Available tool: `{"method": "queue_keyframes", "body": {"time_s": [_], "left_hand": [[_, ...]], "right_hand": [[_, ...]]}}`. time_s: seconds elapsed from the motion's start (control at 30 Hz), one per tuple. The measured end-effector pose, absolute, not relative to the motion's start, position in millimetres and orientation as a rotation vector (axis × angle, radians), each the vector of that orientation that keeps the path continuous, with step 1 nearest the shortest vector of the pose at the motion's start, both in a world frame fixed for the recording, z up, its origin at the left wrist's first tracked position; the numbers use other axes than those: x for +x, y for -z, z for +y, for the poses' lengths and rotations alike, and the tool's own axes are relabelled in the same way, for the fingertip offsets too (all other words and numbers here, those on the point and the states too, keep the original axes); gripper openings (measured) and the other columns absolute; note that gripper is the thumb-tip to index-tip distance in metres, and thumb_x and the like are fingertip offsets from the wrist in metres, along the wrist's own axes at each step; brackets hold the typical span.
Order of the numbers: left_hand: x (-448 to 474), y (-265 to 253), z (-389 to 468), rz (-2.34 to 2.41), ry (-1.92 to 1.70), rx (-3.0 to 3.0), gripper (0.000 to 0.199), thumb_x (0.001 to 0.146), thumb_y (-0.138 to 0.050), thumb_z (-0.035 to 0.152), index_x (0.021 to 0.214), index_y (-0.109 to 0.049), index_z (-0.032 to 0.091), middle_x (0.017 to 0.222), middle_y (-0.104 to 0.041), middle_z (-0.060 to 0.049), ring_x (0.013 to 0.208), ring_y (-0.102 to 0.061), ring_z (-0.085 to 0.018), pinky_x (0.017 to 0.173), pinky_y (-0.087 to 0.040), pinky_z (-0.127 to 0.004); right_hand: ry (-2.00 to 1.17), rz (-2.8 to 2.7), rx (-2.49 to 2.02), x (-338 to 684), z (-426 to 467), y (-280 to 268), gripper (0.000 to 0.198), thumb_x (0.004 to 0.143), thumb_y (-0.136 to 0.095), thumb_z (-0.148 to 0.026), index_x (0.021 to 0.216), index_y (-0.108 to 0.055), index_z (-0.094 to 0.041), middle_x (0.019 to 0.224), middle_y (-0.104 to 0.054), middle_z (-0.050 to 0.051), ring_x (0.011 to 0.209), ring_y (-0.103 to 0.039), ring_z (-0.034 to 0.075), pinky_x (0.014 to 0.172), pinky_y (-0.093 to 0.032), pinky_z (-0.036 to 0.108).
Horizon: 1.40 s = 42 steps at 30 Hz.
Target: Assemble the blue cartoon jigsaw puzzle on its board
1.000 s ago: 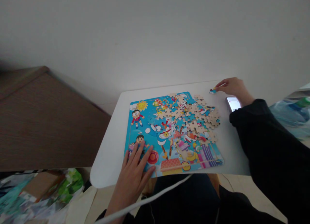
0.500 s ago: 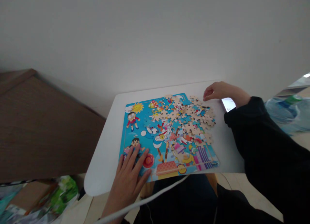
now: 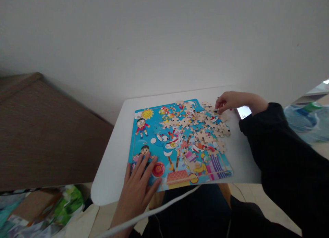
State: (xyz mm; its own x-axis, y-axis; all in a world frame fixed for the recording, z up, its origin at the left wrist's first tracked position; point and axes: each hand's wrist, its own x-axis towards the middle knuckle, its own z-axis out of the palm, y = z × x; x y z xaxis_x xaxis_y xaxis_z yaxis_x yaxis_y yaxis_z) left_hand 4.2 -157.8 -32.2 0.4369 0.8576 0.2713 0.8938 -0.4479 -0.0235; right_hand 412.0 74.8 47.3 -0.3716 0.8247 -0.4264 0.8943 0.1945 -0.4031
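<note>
My left hand (image 3: 138, 186) lies flat with fingers spread on the lower left corner of a blue cartoon jigsaw puzzle board (image 3: 144, 142). The left side of its picture is joined up. My right hand (image 3: 227, 102) is over the upper right edge of a heap of loose puzzle pieces (image 3: 203, 135), thumb and fingers pinched on a puzzle piece (image 3: 215, 111) that is mostly hidden. Some loose pieces lie picture side up, others show bare wood. The heap covers the board's right part and spills onto the white table (image 3: 113, 162).
A phone with a lit screen (image 3: 244, 111) lies beside my right wrist. A white cable (image 3: 164, 207) crosses in front of the table. A brown wooden cabinet (image 3: 51, 138) stands left, a wall behind. Clear plastic bottles (image 3: 305, 119) are at the right, bags and a cardboard box (image 3: 36, 205) lower left.
My right hand has come down slightly onto the edge of the heap, and its fingers have closed on a puzzle piece. My left hand stays on the board.
</note>
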Motion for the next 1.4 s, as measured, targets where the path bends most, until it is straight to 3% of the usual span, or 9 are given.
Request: {"method": "queue_keyframes", "body": {"time_s": [0.13, 0.23, 0.33, 0.53, 1.03, 1.4], "left_hand": [[9.5, 25.8, -159.0, -1.631, 0.447, -2.509, 0.044, 0.094, -0.045, 0.039, 0.135, -0.048, 0.025, 0.141, -0.050, -0.009, 0.130, -0.047, -0.029, 0.111, -0.028, -0.056], [25.0, 11.2, -160.3, -1.648, 0.753, -2.539, 0.039, 0.092, -0.048, 0.036, 0.129, -0.054, 0.023, 0.133, -0.058, -0.009, 0.123, -0.054, -0.025, 0.106, -0.041, -0.048], [48.8, -6.1, -159.8, -1.828, 1.104, -2.525, 0.034, 0.092, -0.051, 0.033, 0.123, -0.058, 0.022, 0.120, -0.067, -0.008, 0.109, -0.064, -0.020, 0.090, -0.054, -0.034], [87.9, -24.6, -146.1, -2.049, 1.723, -2.414, 0.039, 0.088, -0.059, 0.030, 0.127, -0.056, 0.027, 0.113, -0.069, -0.003, 0.097, -0.068, -0.016, 0.085, -0.057, -0.030], [104.7, -24.5, -134.7, -1.981, 1.837, -2.241, 0.013, 0.079, -0.069, 0.018, 0.091, -0.073, 0.022, 0.088, -0.076, 0.001, 0.077, -0.070, -0.013, 0.073, -0.058, -0.024], [109.6, -16.1, -130.9, -1.972, 1.713, -2.457, 0.021, 0.083, -0.064, 0.021, 0.103, -0.071, 0.019, 0.101, -0.074, -0.004, 0.088, -0.071, -0.017, 0.084, -0.058, -0.030]], "right_hand": [[1.133, 2.516, 1.667, 394.5, 62.5, -67.3, 0.042, 0.068, -0.063, -0.060, 0.085, -0.070, -0.022, 0.082, -0.069, 0.004, 0.076, -0.062, 0.018, 0.058, -0.049, 0.028], [1.392, 2.560, 1.515, 361.7, 40.8, -83.4, 0.042, 0.077, -0.055, -0.061, 0.086, -0.068, -0.022, 0.086, -0.069, 0.004, 0.077, -0.063, 0.017, 0.061, -0.050, 0.028], [1.502, 2.639, 1.293, 326.4, 14.3, -91.6, 0.039, 0.081, -0.055, -0.057, 0.083, -0.067, -0.021, 0.074, -0.065, 0.002, 0.064, -0.058, 0.012, 0.055, -0.045, 0.025], [1.479, 2.802, 0.888, 290.8, -20.8, -89.6, 0.035, 0.083, -0.059, -0.048, 0.099, -0.072, -0.020, 0.078, -0.067, 0.001, 0.067, -0.057, 0.012, 0.060, -0.042, 0.026], [1.641, 2.746, 1.022, 282.6, -15.5, -72.7, 0.031, 0.082, -0.058, -0.050, 0.082, -0.071, -0.022, 0.071, -0.064, 0.000, 0.063, -0.052, 0.012, 0.057, -0.038, 0.028], [1.861, 2.766, 1.125, 270.7, -15.1, -53.6, 0.034, 0.080, -0.061, -0.052, 0.083, -0.072, -0.020, 0.076, -0.067, 0.002, 0.069, -0.055, 0.013, 0.062, -0.041, 0.028]]}}
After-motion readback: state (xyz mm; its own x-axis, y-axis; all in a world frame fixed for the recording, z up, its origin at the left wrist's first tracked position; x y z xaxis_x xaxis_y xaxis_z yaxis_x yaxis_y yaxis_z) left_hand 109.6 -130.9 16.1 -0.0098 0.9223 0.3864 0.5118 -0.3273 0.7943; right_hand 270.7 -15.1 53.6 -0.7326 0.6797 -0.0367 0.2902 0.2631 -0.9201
